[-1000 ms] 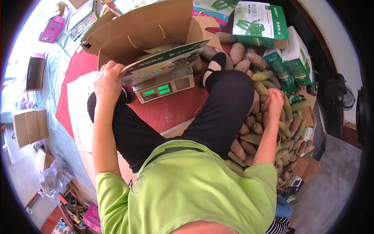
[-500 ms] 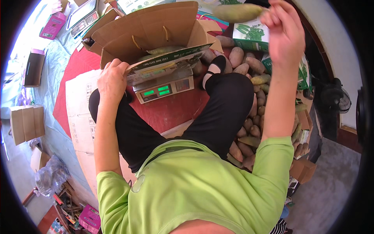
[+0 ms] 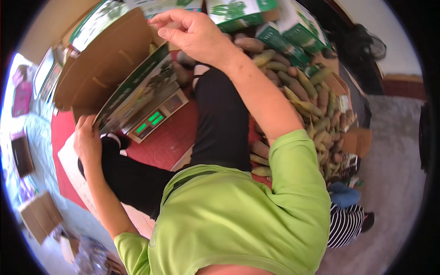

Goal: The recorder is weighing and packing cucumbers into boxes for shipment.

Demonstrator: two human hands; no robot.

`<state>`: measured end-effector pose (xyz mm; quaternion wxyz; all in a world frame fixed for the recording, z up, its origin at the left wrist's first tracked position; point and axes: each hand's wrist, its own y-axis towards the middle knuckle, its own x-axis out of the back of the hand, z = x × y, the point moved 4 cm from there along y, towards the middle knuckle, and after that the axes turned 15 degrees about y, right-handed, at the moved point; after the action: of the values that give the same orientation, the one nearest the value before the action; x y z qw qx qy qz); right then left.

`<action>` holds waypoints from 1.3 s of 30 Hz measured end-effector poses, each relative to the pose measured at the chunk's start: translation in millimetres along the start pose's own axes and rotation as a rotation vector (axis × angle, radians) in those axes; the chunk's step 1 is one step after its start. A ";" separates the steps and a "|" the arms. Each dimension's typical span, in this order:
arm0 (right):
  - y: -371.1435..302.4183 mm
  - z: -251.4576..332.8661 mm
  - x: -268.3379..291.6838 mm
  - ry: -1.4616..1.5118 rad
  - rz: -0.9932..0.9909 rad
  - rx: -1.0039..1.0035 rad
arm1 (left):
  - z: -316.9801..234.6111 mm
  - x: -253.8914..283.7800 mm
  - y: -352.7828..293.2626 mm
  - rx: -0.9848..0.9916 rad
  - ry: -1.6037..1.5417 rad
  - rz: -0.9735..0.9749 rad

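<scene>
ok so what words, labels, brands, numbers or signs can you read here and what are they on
None is clear enough to quote.
Scale: green lit readout, too blurred.
Open carton: print on its green front, too blurred.
White-and-green boxes at the top: print too small or blurred.
Pink box at left: too blurred.

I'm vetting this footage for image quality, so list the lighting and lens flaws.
Head view: black surrounds the fisheye circle; head view, left edge: glare washes out the area around the pink box; head view, upper right: the dark fan partly merges into the dark area beside it; head view, left of centre: the scale has a bright green display.
</scene>
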<state>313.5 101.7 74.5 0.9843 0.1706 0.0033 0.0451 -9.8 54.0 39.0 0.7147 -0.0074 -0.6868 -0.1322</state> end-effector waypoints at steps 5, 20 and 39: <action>-73.5 -41.3 81.7 -0.083 -0.325 0.004 | -3.7 -8.5 5.0 -0.049 0.014 0.014; -397.7 -184.4 261.1 0.176 -1.363 -0.881 | 6.0 7.7 -3.4 -0.042 0.089 -0.100; -476.0 -227.5 379.3 0.847 -1.825 -0.387 | 21.6 3.3 -10.9 0.071 0.039 -0.131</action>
<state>728.0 -234.3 -296.3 0.5722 -0.0887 0.4719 -0.6648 -33.1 47.1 41.6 0.7177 0.0654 -0.6759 -0.1544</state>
